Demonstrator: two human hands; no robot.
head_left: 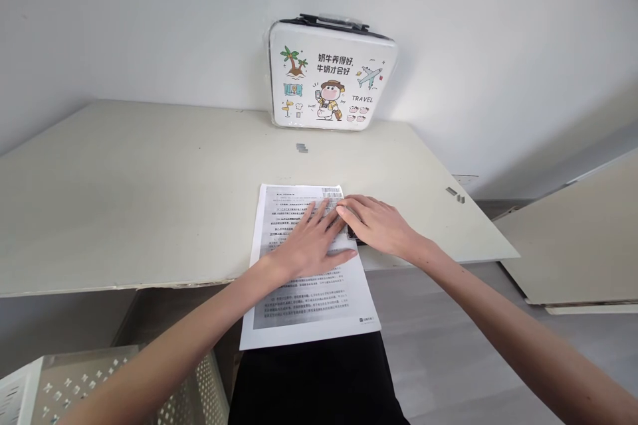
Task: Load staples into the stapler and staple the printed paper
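Observation:
A printed sheet or stack of paper (309, 309) lies over the table's front edge, its lower part hanging above my lap. My left hand (312, 239) is flat on its upper half, fingers spread and thumb out to the right. At the paper's right edge my right hand (376, 222) is closed over a small black stapler (353, 235). The hand hides most of the stapler, so its jaws cannot be made out. The fingertips of both hands are close together there.
A white cartoon-printed case (331, 76) stands against the wall at the table's (149, 192) back. Grey staple strips (302, 147) lie in front of it, and more small grey pieces (454, 194) near the right edge. A perforated basket (84, 378) sits below left.

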